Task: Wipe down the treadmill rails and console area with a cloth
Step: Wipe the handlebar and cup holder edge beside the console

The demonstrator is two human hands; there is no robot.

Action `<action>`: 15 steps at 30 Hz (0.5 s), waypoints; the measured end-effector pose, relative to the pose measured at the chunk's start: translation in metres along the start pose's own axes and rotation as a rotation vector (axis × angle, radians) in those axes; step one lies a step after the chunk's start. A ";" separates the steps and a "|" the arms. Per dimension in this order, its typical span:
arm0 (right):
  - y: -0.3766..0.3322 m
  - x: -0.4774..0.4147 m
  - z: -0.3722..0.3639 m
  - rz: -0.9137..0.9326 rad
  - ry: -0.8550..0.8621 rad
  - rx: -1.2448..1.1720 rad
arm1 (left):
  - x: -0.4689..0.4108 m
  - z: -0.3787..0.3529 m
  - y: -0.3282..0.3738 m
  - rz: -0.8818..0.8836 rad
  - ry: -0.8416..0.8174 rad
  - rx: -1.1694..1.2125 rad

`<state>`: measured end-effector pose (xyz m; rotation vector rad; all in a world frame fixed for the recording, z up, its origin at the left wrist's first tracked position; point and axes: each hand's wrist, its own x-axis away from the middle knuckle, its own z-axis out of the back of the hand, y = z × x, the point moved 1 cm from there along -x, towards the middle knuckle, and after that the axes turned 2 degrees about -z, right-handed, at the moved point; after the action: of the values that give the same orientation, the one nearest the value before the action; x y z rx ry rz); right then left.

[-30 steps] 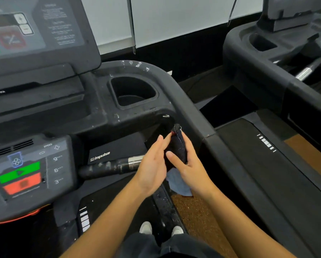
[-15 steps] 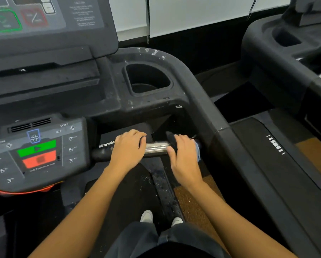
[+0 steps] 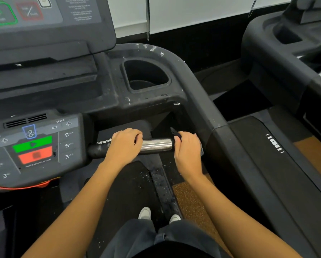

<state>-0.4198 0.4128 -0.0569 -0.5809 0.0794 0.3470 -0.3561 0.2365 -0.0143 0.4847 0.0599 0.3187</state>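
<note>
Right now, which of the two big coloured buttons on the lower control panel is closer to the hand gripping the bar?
The green button, the upper of the pair, sits slightly nearer the left hand; the red button lies just below it.

The handlebar [image 3: 157,145] had a polished, glossy metal sleeve. Above it, the console housing [image 3: 150,101] was matt black plastic, scuffed with pale marks. Left of the bar, the control panel [image 3: 35,146] looked smooth and satiny. The cloth [image 3: 176,134] was dark fabric.
</note>
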 end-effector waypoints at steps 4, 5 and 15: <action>0.000 -0.005 0.001 0.103 -0.046 -0.023 | -0.001 0.001 0.001 0.030 -0.013 0.028; 0.005 -0.007 0.004 0.147 -0.065 -0.023 | -0.001 0.001 0.001 0.037 -0.014 0.038; -0.021 -0.019 -0.010 0.101 -0.035 0.087 | -0.001 0.008 -0.004 0.011 0.028 0.212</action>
<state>-0.4302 0.3854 -0.0509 -0.4851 0.0900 0.4492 -0.3547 0.2296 -0.0090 0.6905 0.1194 0.3319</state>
